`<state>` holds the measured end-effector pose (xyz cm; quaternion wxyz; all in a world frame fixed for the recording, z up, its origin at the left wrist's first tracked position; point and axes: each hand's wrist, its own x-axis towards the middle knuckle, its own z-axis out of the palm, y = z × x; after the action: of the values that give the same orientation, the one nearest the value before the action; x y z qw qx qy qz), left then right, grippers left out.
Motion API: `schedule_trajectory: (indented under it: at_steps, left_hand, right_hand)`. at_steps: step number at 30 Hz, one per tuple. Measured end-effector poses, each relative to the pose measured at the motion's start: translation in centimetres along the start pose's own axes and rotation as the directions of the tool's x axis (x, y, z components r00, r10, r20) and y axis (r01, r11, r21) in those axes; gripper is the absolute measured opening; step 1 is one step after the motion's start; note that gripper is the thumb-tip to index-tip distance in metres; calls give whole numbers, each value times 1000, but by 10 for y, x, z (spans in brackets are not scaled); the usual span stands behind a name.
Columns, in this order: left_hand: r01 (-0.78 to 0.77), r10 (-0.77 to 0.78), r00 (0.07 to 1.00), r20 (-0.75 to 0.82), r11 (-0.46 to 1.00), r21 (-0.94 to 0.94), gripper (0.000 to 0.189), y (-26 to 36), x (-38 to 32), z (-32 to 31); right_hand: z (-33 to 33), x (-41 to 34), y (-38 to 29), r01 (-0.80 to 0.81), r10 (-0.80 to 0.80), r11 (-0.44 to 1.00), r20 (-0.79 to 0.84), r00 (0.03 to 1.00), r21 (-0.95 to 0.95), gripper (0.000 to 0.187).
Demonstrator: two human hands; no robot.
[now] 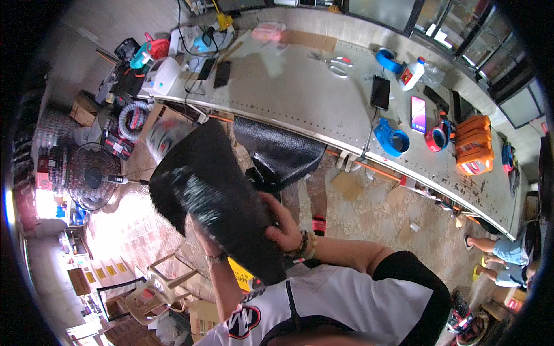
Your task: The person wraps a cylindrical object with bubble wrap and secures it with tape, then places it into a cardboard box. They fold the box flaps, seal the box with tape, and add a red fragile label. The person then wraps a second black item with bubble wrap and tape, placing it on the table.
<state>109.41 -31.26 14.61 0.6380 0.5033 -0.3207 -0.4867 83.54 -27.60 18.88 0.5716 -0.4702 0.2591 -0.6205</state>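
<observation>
A large, dark, folded mat-like piece (pixel 216 190) with a shiny streaked patch fills the space before my chest, tilted and slightly blurred. My right hand (pixel 283 227) grips its right edge, the thumb over the near face. At its lower left edge, my left hand (pixel 203 238) holds it from below, with the fingers mostly hidden behind it. Beyond it, a black bubble-wrap sheet (pixel 281 147) hangs at the front of the long workbench (pixel 294 91). A clear plastic bag (pixel 166 138) with things inside lies to the left, partly covered by the dark piece.
The bench holds scissors (pixel 339 67), several phones, blue tape dispensers (pixel 391 138), a white bottle (pixel 413 73) and orange jugs (pixel 475 145). A fan (pixel 93 177) stands left, a plastic chair (pixel 149 302) lower left. Cardboard pieces (pixel 346 185) lie on the floor. Other people's legs (pixel 489 244) show far right.
</observation>
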Motion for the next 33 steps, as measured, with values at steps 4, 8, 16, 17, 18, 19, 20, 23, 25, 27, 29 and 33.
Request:
schedule_trajectory:
  at_steps: [4, 8, 16, 17, 18, 19, 20, 23, 25, 27, 29, 33]
  left_hand:
    - [-298, 200, 941, 272, 872, 388, 67, 62, -2, 122]
    - [-549, 176, 810, 559, 562, 618, 71, 81, 31, 225]
    - [-677, -251, 584, 772, 374, 634, 75, -2, 128, 344]
    - [-723, -236, 522, 819, 387, 572, 76, -15, 136, 353]
    - [-747, -268, 473, 839, 383, 543, 77, -28, 143, 356]
    - [-772, -295, 418, 859, 383, 507, 78, -40, 149, 358]
    - [-796, -351, 383, 855, 344, 498, 81, -52, 159, 361]
    - [-832, -316, 262, 912, 405, 379, 78, -88, 188, 355]
    - [-835, -294, 225, 929, 433, 339, 77, -109, 207, 348]
    - [-763, -291, 271, 918, 517, 389, 79, -129, 227, 348]
    - [-573, -414, 380, 827, 597, 562, 83, -144, 249, 354]
    - [-589, -788, 291, 543, 299, 750, 99, -169, 297, 368]
  right_hand:
    - [-18, 3, -10, 122, -64, 945, -194, 979, 304, 88]
    - [-49, 14, -2, 50, 190, 691, -248, 950, 721, 74]
    - [-97, 67, 108, 556, 137, 622, -777, 615, 550, 68]
    - [-100, 70, 122, 581, 198, 648, -846, 496, 493, 70]
    - [-100, 73, 134, 589, 202, 640, -848, 489, 493, 73]
    - [-98, 76, 143, 591, 277, 634, -860, 429, 499, 76]
    - [-96, 80, 150, 582, 403, 639, -864, 303, 503, 79]
    - [-86, 94, 162, 482, 674, 595, -726, 135, 642, 83]
    - [-83, 107, 171, 409, 735, 595, -675, 72, 692, 84]
    - [-86, 118, 187, 425, 760, 551, -642, 99, 718, 83]
    - [-93, 126, 209, 498, 693, 521, -684, 227, 693, 81]
    - [-115, 128, 246, 295, 625, 652, -715, 313, 699, 64]
